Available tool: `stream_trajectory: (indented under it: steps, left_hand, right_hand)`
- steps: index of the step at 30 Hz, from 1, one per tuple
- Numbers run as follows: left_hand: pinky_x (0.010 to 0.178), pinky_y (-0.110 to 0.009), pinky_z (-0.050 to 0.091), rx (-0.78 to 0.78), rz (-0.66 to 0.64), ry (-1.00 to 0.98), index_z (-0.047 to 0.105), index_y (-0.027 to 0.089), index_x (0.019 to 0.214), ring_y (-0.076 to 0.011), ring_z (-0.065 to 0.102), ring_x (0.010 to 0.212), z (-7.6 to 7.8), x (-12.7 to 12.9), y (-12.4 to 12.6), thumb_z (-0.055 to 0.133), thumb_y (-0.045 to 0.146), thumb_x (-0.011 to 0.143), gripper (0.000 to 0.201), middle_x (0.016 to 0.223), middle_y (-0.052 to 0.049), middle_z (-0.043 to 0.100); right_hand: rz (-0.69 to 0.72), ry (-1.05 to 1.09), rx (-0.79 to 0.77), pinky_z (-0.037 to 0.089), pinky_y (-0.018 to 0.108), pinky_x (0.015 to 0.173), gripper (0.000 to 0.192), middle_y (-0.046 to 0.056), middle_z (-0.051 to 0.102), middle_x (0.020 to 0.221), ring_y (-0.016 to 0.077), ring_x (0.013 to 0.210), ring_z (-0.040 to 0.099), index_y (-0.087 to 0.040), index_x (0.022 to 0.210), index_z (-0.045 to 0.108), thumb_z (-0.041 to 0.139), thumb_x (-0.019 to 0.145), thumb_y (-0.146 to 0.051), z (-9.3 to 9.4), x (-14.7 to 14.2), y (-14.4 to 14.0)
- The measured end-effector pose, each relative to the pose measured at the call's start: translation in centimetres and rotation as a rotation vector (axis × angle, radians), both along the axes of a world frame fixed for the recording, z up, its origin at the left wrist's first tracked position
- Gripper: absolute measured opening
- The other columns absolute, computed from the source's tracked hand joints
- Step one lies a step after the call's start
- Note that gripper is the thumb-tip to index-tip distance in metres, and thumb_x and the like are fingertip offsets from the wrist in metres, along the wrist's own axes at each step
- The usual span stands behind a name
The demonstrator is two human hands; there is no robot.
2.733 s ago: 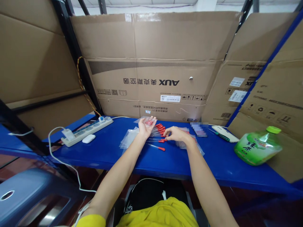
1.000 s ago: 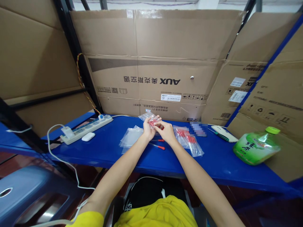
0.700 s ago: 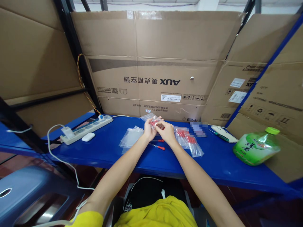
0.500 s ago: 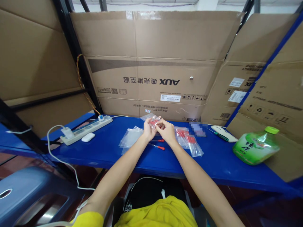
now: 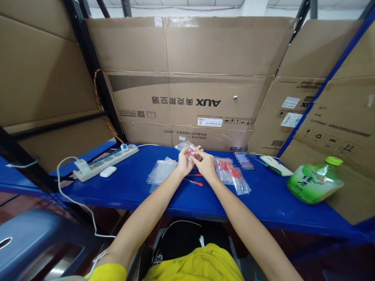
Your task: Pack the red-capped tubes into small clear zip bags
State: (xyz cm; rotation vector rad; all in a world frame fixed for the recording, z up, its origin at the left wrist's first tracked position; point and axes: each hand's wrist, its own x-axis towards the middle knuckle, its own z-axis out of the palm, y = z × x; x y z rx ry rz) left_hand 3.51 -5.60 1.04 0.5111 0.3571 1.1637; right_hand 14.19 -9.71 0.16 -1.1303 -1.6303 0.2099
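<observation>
cardboard panels around a blue table, black metal posts, blue-grey stool at left

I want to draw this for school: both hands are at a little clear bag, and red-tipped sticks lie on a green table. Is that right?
Not quite: the table is blue, as the head view shows. The left hand and right hand are at a little clear bag, and red-tipped sticks lie on the table.
</observation>
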Motion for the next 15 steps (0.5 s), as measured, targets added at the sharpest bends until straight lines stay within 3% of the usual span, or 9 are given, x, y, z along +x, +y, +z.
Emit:
stream_trajectory:
  steps: [5,9,15]
  left_hand:
    - [0.103,-0.046,0.055,0.01,-0.004,-0.009,0.073,0.007,0.105,-0.0314,0.072,0.111,0.04,0.04,-0.05,0.048,0.029,0.089,0.037,0.107,-0.018,0.078]
    - [0.101,-0.044,0.056,0.03,-0.007,-0.017,0.073,0.011,0.099,-0.0297,0.073,0.106,-0.26,0.14,0.04,0.049,0.028,0.089,0.031,0.105,-0.016,0.079]
    - [0.083,-0.036,0.06,0.043,-0.019,-0.018,0.073,0.011,0.095,-0.021,0.07,0.07,-0.78,0.26,0.46,0.048,0.027,0.091,0.031,0.083,-0.012,0.077]
  right_hand:
    - [0.023,-0.025,0.035,0.053,0.033,0.084,0.018,0.003,0.08,0.103,0.0233,0.091,0.073,-0.027,0.098,0.08,0.065,0.088,-0.025,0.05,0.02,0.08]
    - [-0.007,-0.022,0.032,0.051,0.032,0.078,0.016,0.003,0.079,0.096,0.0222,0.085,0.07,-0.026,0.094,0.08,0.065,0.088,-0.026,-0.17,0.0,0.19]
    - [-0.032,-0.028,0.023,0.05,0.032,0.079,0.016,0.004,0.077,0.094,0.0219,0.083,0.068,-0.026,0.093,0.079,0.066,0.091,-0.034,-0.1,0.06,0.19]
